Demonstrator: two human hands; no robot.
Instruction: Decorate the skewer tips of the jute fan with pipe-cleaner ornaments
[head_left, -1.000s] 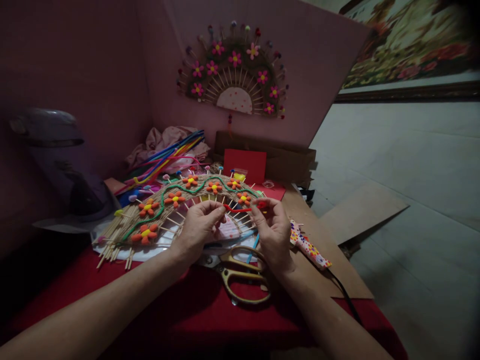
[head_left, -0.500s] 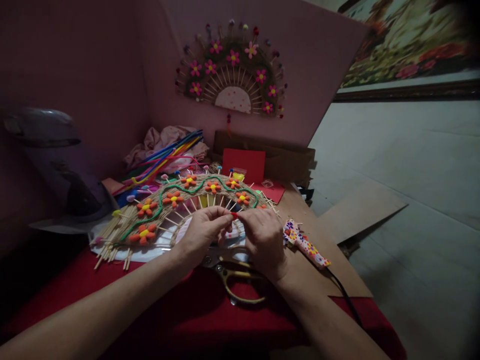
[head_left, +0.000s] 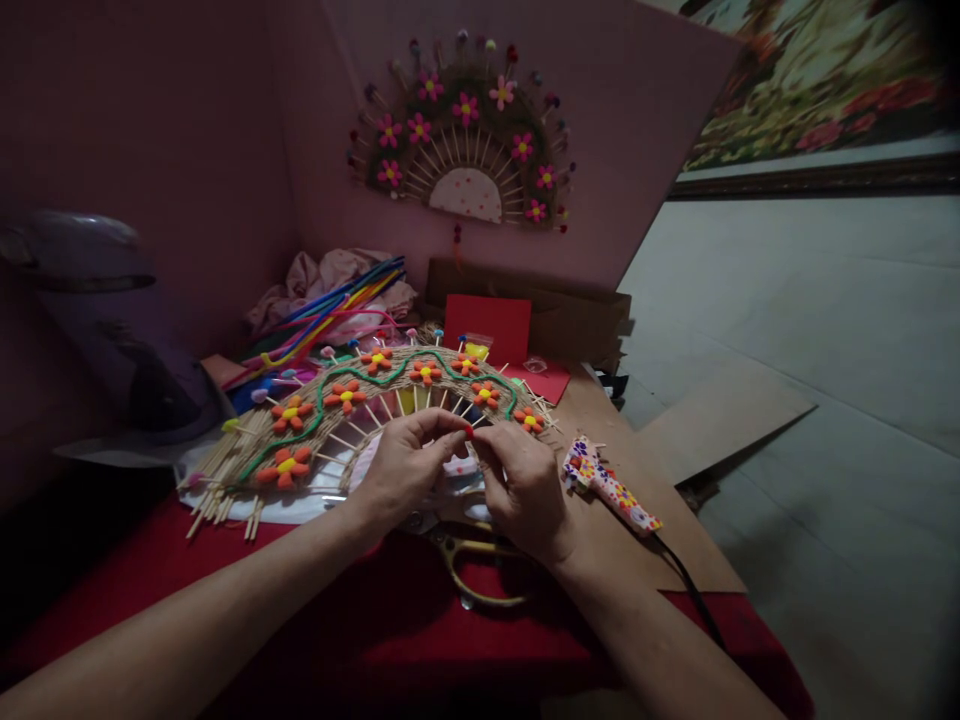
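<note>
Between the fingertips of my left hand and my right hand is a small red piece, too small to tell its kind. Both hands are closed in a pinch on it. Behind them lies a half-round fan of sticks and twine, with orange flowers and a wavy green cord. My wrists partly cover its pale lower centre. Below my hands, scissors with gold-coloured handles rest on the red cloth, their blades partly hidden.
A flower-patterned glue gun with a black cord lies on brown cardboard at right. Coloured pipe cleaners pile up behind the fan, beside red sheets. A similar fan hangs on the wall. A covered appliance stands left.
My right hand's fingers have shifted slightly, and a little more of the red piece shows. An orange flower at the fan's right end is now more visible. The view has moved slightly.
</note>
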